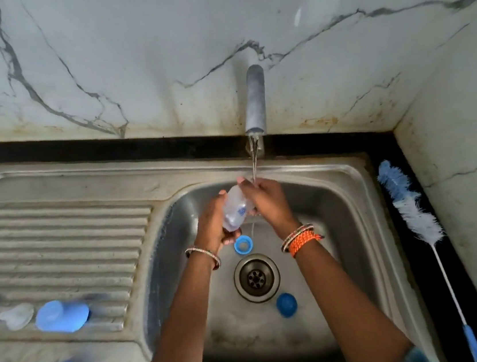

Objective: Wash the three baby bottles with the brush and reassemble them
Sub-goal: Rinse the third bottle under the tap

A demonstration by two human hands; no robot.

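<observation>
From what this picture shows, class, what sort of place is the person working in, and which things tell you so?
Most likely a home kitchen sink area: a steel sink with a ribbed drainboard, a tap running from a marble-look wall, and a bottle brush on the dark counter.

Over the sink (pixel 353 196), the left hand (pixel 212 223) grips a clear baby bottle (pixel 234 208) around its lower half, while the right hand (pixel 267 201) holds the bottle's upper end under the thin stream from the tap (pixel 254 100). Just below the left wrist a blue ring (pixel 243 245) lies on the basin floor, and a blue cap (pixel 286 304) sits nearer the person, beyond the drain (pixel 256 278). Well to the right of the right hand the bottle brush (pixel 415 213) rests on the dark counter, and left of the left forearm blurred blue caps (pixel 63 316) and clear teats (pixel 16 315) lie on the draining board.
</observation>
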